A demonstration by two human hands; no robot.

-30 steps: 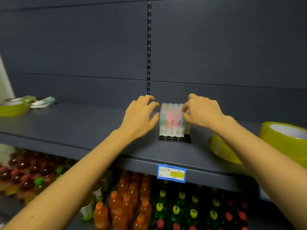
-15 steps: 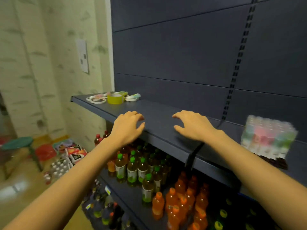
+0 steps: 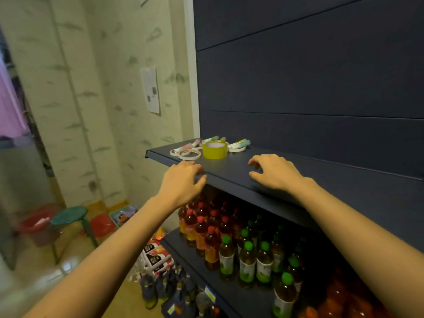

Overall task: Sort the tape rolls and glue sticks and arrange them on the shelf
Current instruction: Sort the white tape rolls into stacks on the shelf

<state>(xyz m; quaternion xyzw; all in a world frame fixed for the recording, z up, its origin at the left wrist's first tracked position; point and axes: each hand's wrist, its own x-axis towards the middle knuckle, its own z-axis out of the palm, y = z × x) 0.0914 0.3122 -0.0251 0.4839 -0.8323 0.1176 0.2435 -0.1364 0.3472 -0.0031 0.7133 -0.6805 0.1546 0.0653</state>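
At the far left end of the dark shelf (image 3: 321, 180) stands a wide yellow tape roll (image 3: 214, 149). Thin white tape rolls (image 3: 188, 154) lie flat to its left, and loose pastel glue sticks (image 3: 238, 143) lie behind and to its right. My left hand (image 3: 182, 183) hovers at the shelf's front edge with fingers loosely curled, holding nothing. My right hand (image 3: 274, 172) hangs over the shelf surface a little nearer than the yellow roll, fingers spread and bent, empty. The glue stick pack is out of view.
Below the shelf stand rows of bottles with red caps (image 3: 202, 226) and green caps (image 3: 247, 255). A green stool (image 3: 68, 214), a red tub (image 3: 36, 223) and packaged goods (image 3: 156, 255) sit on the floor at the left, beside a papered wall.
My view has swung left along the shelf. Both hands left the glue stick pack and moved left, empty, toward the pile of tape rolls and loose glue sticks.
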